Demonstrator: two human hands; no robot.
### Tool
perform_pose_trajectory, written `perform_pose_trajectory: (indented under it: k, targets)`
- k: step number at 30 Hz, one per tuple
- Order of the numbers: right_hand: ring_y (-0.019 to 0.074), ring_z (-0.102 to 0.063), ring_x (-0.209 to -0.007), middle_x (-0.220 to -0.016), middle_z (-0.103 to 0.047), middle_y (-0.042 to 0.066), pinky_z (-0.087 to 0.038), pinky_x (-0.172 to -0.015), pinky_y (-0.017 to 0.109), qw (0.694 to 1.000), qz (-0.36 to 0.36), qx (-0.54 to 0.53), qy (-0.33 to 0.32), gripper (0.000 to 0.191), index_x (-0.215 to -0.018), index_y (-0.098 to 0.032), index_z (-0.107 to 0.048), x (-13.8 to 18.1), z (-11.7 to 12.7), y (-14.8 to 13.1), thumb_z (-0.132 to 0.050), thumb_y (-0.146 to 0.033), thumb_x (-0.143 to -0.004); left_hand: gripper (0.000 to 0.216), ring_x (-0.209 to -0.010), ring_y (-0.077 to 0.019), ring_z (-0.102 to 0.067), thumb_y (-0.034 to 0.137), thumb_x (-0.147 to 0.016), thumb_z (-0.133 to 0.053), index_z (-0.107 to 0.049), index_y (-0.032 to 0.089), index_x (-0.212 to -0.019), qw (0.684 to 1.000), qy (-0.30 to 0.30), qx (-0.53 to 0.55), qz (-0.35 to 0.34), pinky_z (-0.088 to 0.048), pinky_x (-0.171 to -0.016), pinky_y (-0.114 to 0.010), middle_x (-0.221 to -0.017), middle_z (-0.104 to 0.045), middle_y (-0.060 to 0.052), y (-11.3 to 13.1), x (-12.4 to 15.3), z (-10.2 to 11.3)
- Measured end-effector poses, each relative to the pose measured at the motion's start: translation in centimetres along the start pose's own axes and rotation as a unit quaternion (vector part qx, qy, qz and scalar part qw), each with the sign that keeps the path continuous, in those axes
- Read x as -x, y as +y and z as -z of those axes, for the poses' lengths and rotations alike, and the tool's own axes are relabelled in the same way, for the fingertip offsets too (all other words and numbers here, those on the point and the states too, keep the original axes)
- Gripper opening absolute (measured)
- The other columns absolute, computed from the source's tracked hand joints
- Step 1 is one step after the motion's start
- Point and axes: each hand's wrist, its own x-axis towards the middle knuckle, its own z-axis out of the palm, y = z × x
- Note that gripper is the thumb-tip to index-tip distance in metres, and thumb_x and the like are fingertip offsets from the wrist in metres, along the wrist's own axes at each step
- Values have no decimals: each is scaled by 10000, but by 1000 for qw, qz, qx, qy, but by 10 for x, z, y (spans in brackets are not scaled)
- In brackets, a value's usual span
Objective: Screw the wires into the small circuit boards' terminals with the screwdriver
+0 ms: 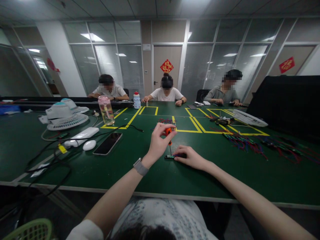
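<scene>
My left hand (158, 141) is closed around the orange-and-black handle of a screwdriver (169, 132), which stands nearly upright. The screwdriver's thin shaft points down, its tip at a small green circuit board (169, 157) with a dark edge lying on the table. My right hand (188, 156) rests on the table and grips the board's right end between thumb and fingers. Some thin wires show by its fingers. Behind my left hand lies a bunch of red and blue wires (163, 121), partly hidden.
On the green table (140, 180) to the left are a phone (108, 144), a white mouse (89, 145), black cables, white fans (67, 119) and a pink-lidded bottle (106, 111). Wired boards (246, 143) and a keyboard (250, 118) lie right. Three people sit across.
</scene>
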Motion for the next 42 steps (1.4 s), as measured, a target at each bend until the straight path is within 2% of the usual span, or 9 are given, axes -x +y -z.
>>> perform_pose_trajectory:
  k: [4,8,11,16,20,23,29,36,42]
  targets:
    - [165,-597,-795,-882,-624,52,-464,-738,277,1000,1,-2,-4,188,-979,-180,-722,0,0,1,-620,-283,-861,304,-1001,-142,-573,297,-939,-451,-641,244,-1171,1000,-14,7,-1,-497,-854,-249,-1127,-557,-64,0,0,0]
    - [169,-598,-797,-886,-626,55,-471,-754,289,1000,1,-1,-6,198,-985,-182,-722,0,0,1,-614,-297,-864,380,-894,-144,-635,299,-947,-427,-524,213,-1304,989,-70,118,56,-542,-771,-268,-1109,-630,-80,0,0,-3]
    - [173,-600,-806,-896,-627,59,-476,-771,298,1000,1,-1,-4,202,-985,-181,-723,0,0,1,-615,-299,-862,318,-806,-133,-637,315,-892,-546,-609,216,-1188,992,-61,97,49,-543,-704,-244,-1000,-631,-54,1,1,-3]
    - [174,-603,-799,-892,-629,57,-479,-770,299,1000,1,-1,-1,194,-979,-186,-725,0,0,1,-618,-294,-859,261,-947,-150,-580,326,-887,-559,-665,245,-1111,1000,-24,-16,-2,-526,-750,-230,-1062,-546,-62,5,3,-1]
    - [173,-604,-801,-899,-631,59,-479,-765,294,1000,1,0,-2,193,-985,-182,-723,0,-1,2,-619,-284,-858,338,-1077,-177,-575,270,-951,-427,-567,230,-1256,997,-51,50,2,-516,-867,-290,-1204,-572,-88,3,2,-3]
    - [174,-607,-820,-912,-635,59,-477,-770,291,1000,3,-2,-3,191,-987,-182,-722,0,-1,2,-618,-280,-860,346,-938,-160,-636,274,-930,-475,-545,213,-1263,990,-73,119,38,-545,-800,-289,-1144,-620,-88,1,2,-5]
    - [170,-606,-812,-910,-633,57,-478,-765,289,1000,2,-2,-1,195,-988,-184,-723,0,-1,2,-621,-290,-860,178,-900,-147,-583,281,-814,-659,-678,202,-973,1000,-9,2,-6,-510,-731,-223,-964,-572,-45,3,3,-2]
    - [170,-604,-797,-906,-631,59,-481,-748,291,1000,-1,-1,-3,203,-987,-186,-725,1,0,2,-619,-305,-860,349,-944,-151,-622,274,-965,-381,-560,209,-1257,995,-49,88,8,-532,-795,-267,-1158,-608,-86,1,3,-3]
    - [174,-605,-810,-902,-635,59,-482,-767,297,1000,-3,-2,-3,200,-981,-186,-725,0,1,-1,-617,-306,-862,239,-853,-144,-619,282,-875,-576,-666,211,-1085,999,-21,17,-21,-523,-697,-229,-980,-642,-57,6,4,-3]
